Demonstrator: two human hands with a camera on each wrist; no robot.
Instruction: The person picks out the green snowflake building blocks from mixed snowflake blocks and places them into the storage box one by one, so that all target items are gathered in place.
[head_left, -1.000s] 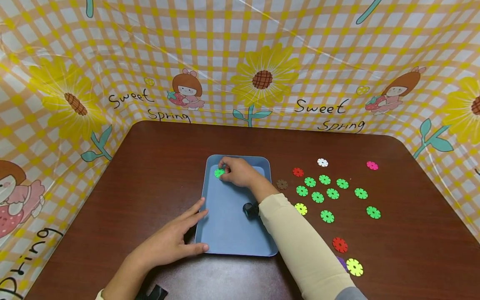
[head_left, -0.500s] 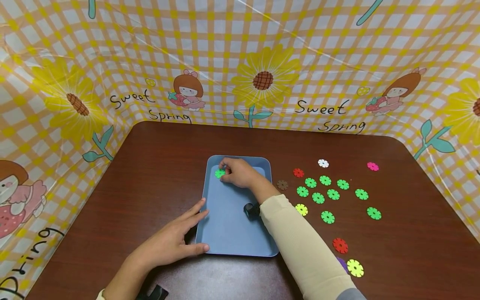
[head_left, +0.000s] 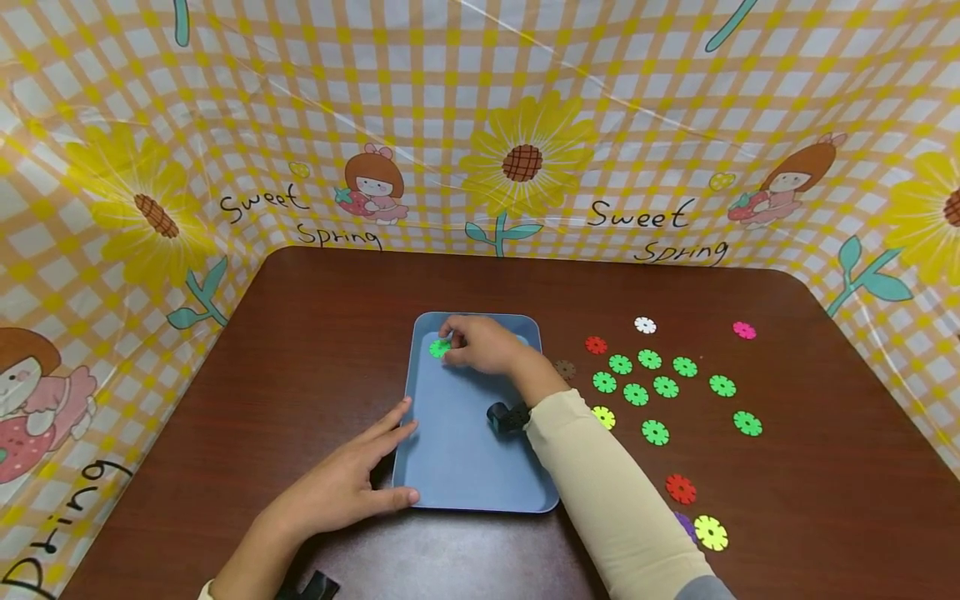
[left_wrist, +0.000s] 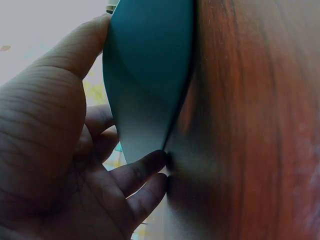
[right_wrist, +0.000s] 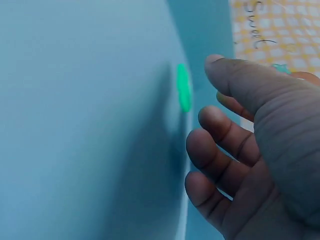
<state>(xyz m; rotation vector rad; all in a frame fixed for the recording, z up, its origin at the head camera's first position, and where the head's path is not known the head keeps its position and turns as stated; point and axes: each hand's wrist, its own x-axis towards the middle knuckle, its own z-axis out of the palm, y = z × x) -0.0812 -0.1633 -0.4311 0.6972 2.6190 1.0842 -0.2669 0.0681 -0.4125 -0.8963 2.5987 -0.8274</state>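
A green notched disc (head_left: 439,348) lies on the blue tray (head_left: 472,467) near its far left corner. My right hand (head_left: 487,346) hovers right beside this disc, thumb and forefinger bent around a gap. In the right wrist view the loosely curled fingers (right_wrist: 212,150) stand apart from the disc, with nothing visible between them. My left hand (head_left: 341,487) spreads along the tray's left side, thumb at the near left corner and fingertips at the left rim. The left wrist view has the thumb (left_wrist: 75,47) touching the tray's edge and two fingertips low near the tabletop.
Right of the tray, several green discs (head_left: 635,394) lie scattered on the brown table (head_left: 315,333). Among them are white (head_left: 645,325), pink (head_left: 744,331), red (head_left: 680,489), yellow (head_left: 710,532) and brown discs. A purple disc (head_left: 685,525) is partly hidden by the right sleeve. Patterned cloth surrounds the table.
My right wrist and forearm have shifted slightly to the right, while the fingertips stay beside the green disc. The left hand and the tray look unmoved.
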